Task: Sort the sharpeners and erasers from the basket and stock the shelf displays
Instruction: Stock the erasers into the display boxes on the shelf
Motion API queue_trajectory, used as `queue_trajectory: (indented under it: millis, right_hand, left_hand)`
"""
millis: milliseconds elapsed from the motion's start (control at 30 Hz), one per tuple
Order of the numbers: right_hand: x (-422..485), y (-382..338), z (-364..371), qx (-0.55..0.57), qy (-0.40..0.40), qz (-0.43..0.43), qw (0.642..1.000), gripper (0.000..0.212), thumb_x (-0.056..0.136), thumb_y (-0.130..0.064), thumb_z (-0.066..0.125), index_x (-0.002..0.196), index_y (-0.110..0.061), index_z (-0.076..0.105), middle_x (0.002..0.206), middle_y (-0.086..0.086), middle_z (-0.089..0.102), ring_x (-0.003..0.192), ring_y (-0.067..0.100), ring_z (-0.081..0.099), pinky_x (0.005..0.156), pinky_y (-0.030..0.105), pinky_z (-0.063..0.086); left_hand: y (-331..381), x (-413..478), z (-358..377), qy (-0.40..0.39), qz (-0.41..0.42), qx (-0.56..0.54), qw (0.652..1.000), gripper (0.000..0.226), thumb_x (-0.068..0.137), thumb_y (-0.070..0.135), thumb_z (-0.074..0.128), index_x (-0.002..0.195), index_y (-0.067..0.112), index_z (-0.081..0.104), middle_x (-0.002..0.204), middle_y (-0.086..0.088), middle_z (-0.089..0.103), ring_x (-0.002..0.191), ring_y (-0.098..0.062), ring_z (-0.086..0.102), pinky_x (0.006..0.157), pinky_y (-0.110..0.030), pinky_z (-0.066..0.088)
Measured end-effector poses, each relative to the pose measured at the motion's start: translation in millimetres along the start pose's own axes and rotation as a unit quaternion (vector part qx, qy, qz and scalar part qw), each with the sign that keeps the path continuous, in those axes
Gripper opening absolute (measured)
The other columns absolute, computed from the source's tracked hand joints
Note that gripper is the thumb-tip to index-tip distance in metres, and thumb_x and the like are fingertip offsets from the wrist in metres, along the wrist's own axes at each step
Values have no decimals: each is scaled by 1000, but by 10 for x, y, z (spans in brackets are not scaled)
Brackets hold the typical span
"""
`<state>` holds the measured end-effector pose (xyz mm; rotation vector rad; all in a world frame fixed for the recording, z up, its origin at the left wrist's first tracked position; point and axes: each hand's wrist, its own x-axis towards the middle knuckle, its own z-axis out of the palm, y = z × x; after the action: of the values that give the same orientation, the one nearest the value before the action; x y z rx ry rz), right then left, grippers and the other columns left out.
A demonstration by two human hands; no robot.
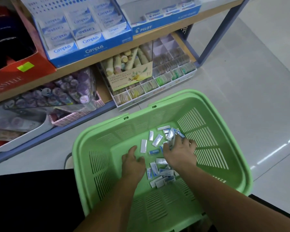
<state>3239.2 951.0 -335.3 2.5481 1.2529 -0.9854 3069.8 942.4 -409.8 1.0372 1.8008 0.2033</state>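
Shelf [157, 35] top cut off; right hand [181, 153] half-hides gripped erasers [171, 133]

Soft, even overhead light; white streaks of glare lie on the glossy floor [266, 106] at right. Shadows are faint. The shelf [107, 53] bows toward the edges, its labels soft, perhaps from motion; the right hand [181, 153] smears slightly.

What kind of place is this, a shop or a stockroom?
Most likely a stationery shop aisle: a Campus display box and a Pilot display stand on the shelf, and a green basket holding small wrapped erasers sits on the floor.
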Motion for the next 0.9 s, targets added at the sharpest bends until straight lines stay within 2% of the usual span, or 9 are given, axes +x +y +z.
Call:
queue_trajectory:
  millis: [233,333,433,533,667,733,800,833,900]
  right_hand:
    - [21,116,151,26,-35,49,998,77,98,-66,28,159,-23,9,161,13,13,143,39,22,113,56,35]
    - [85,83,170,106,-61,84,989,83,93,-72,33,158,-28,6,162,9,10,144,41,18,113,60,31]
    - [101,35,123,128,-46,80,987,75,92,-71,36,152,-29,21,155,7,21,139,38,25,108,55,35]
    - [102,0,169,202,-26,8,979,60,97,-62,43,144,-25,42,142,5,36,130,31,40,103,45,40]
    - [127,-40,77,418,-124,48,899,40,102,-48,48,121,-17,64,122,5,60,106,24,61,88,40,55]
    - [175,31,-25,401,-109,33,909,30,102,-42,50,103,-17,68,101,7,70,92,22,65,79,34,52]
    - [250,150,-61,264,-9,-54,963,21,100,-35,54,92,-18,65,92,7,68,84,23,61,75,33,50]
    - [281,185,-74,168,42,-112,979,17,97,-34,58,103,-19,65,104,7,65,92,23,59,82,37,52]
    - [332,161,-102,20,30,-216,976,61,86,-43,72,141,-27,50,142,8,44,128,26,43,103,47,47]
  left_hand:
    - [-18,38,34,-1,-10,-31,999,47,100,37,59,146,35,49,132,-12,47,97,-23,60,96,-40,53]
    - [-85,75,92,-37,12,-24,999,48,101,35,56,148,36,48,128,-21,56,81,-19,62,72,-28,51]
    - [-128,116,135,-67,16,-23,997,47,98,33,57,145,38,50,127,-31,57,75,-27,64,64,-26,48]
    - [-146,148,138,-56,10,-47,997,51,99,28,58,148,38,46,121,-27,60,60,-15,55,56,-23,44]
    - [-114,119,79,-5,17,-17,1000,48,99,26,60,147,29,51,117,-15,62,72,-18,61,70,-31,55]
    - [-57,59,9,21,25,20,999,50,96,31,64,144,23,54,124,-10,56,87,-21,62,89,-35,55]
    - [19,-52,-42,26,46,43,998,66,87,45,74,145,24,51,134,-2,42,106,-18,56,99,-33,50]
    - [47,-114,-55,17,74,70,995,82,79,57,78,148,27,46,138,3,35,119,-17,49,101,-35,48]
    - [69,-209,-52,-27,141,161,976,111,63,74,77,155,35,27,147,10,22,134,-18,31,104,-39,47]
